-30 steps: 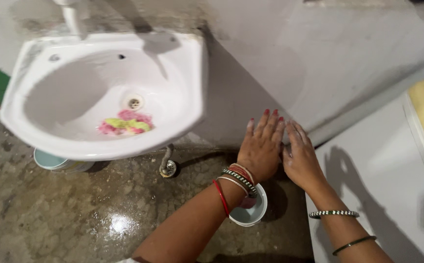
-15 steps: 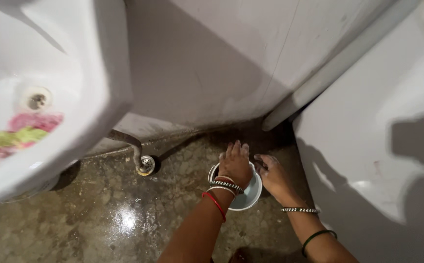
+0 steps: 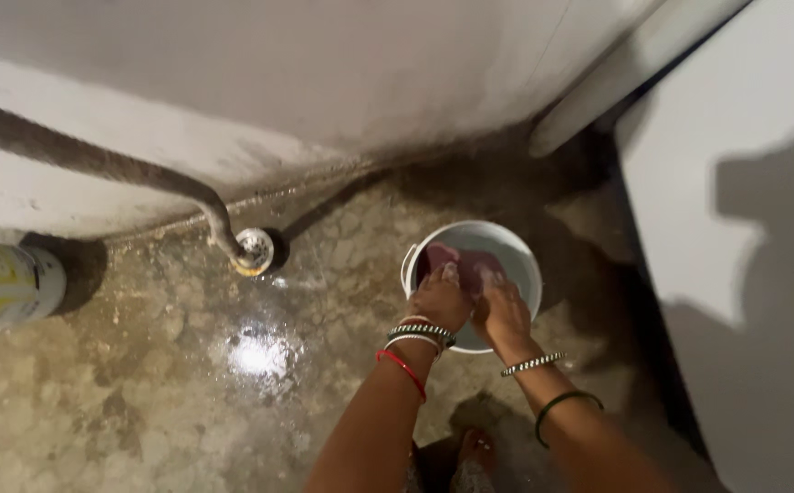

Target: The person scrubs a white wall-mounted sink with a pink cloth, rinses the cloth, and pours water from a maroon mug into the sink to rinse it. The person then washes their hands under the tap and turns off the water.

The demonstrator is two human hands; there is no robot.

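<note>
Down in the upright white bucket (image 3: 517, 251) — mouth up — both hands (image 3: 470, 306) grip a pink cloth (image 3: 470, 267).

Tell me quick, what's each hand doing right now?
Left hand: in the white bucket, on a pink cloth; grip cannot be told.
Right hand: same, on the cloth; grip cannot be told.

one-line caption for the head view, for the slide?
Both hands, left hand and right hand, reach into a small white bucket holding a reddish cloth on a wet stone floor.
</note>
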